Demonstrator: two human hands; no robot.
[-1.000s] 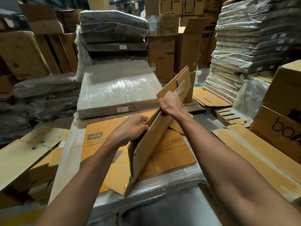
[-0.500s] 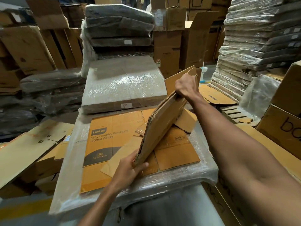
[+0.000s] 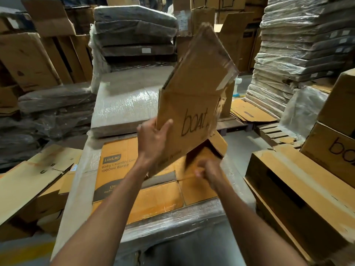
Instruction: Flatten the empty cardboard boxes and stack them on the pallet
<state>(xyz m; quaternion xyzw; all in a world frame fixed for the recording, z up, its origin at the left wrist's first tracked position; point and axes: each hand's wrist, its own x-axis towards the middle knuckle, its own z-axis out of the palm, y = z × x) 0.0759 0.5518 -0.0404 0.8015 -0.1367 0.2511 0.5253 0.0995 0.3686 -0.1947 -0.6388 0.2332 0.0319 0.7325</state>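
Observation:
A brown cardboard box (image 3: 194, 96) marked "boat" stands lifted and tilted in front of me, mostly collapsed, its top flaps pointing up and back. My left hand (image 3: 153, 137) grips its lower left edge, thumb on the printed face. My right hand (image 3: 206, 170) is blurred below the box, closed around a lower flap. Beneath them lies a flattened orange "LuvLap" box (image 3: 119, 169) on a plastic-wrapped stack (image 3: 80, 189).
A film-wrapped slab (image 3: 123, 104) lies behind the stack. Dark wrapped bundles (image 3: 134, 31) rise further back. "boat" boxes (image 3: 330, 146) and flat cardboard (image 3: 299, 181) stand at right, loose flattened cardboard (image 3: 28, 181) at left, wrapped piles (image 3: 299, 47) at far right.
The box has swung up from leaning on the stack to held high, printed face toward me. My left hand rose to its left edge; my right hand dropped from the top to the bottom flap.

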